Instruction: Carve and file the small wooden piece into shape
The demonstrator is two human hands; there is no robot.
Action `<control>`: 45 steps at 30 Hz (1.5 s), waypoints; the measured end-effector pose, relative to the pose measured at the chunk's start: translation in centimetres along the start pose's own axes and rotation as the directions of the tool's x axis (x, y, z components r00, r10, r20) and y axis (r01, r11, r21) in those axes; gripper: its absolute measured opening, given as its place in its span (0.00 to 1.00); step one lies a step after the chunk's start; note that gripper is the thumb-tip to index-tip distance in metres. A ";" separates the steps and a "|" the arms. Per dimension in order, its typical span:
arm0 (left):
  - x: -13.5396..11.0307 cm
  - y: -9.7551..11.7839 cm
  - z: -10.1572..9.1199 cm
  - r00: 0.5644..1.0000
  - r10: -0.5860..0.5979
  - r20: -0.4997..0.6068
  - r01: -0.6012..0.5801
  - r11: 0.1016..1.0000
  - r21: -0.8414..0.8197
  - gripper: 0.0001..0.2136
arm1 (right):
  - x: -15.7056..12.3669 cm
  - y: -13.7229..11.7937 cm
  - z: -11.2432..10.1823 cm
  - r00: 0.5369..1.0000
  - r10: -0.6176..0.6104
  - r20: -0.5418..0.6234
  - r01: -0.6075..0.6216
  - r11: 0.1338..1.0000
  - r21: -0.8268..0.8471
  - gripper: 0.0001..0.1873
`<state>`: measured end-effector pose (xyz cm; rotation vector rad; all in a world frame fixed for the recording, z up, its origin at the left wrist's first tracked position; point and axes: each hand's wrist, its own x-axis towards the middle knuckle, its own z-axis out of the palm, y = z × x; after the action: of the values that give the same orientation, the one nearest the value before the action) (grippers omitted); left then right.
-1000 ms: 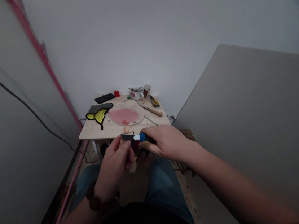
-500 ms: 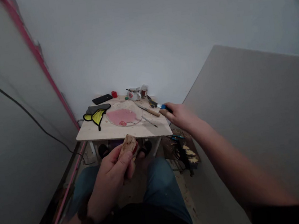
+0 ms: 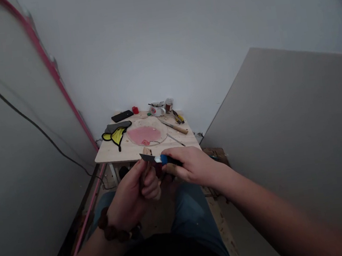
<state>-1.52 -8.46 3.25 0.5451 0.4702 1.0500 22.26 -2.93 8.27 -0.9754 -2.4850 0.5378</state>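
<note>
My left hand [image 3: 139, 188] is closed around a small piece of wood [image 3: 146, 151], whose pale top end shows above the fingers; the rest of it is hidden. My right hand [image 3: 190, 163] grips a utility knife [image 3: 164, 159] with a blue and black handle. Its dark blade points left and lies across the top of the wood, close to my left thumb. Whether the edge touches the wood I cannot tell.
On the small table [image 3: 108, 155] lie a round pink-stained mat [image 3: 143, 134], a grey and yellow cloth [image 3: 117, 133], a phone [image 3: 122, 116], a wooden-handled tool [image 3: 177, 128], pliers [image 3: 178, 117], a mug [image 3: 156, 110] and a jar [image 3: 168, 105]. A panel [image 3: 283, 130] stands at the right.
My right hand has brought the utility knife from the table's right side down and left to the wood. My left hand has turned, and its fingers now cover more of the piece.
</note>
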 end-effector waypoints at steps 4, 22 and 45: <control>-0.2 -0.2 -0.3 1.000 -0.012 0.011 0.013 1.000 -0.021 0.22 | 0.1 -0.4 -0.2 0.999 -0.003 0.033 0.006 0.997 -0.073 0.16; -1.6 0.2 1.1 0.999 -0.028 -0.019 0.029 0.997 0.073 0.16 | 0.0 9.3 -1.8 0.902 0.364 -0.234 -0.392 0.916 -0.084 0.22; -1.1 0.5 0.5 0.995 0.017 -0.098 0.006 0.975 0.224 0.18 | -0.1 4.2 0.3 0.999 -0.046 0.013 0.048 0.949 -0.310 0.23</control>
<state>-2.05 -9.36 4.11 0.6960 0.6805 1.0390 24.47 -0.18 5.94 -1.0232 -2.6420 0.1336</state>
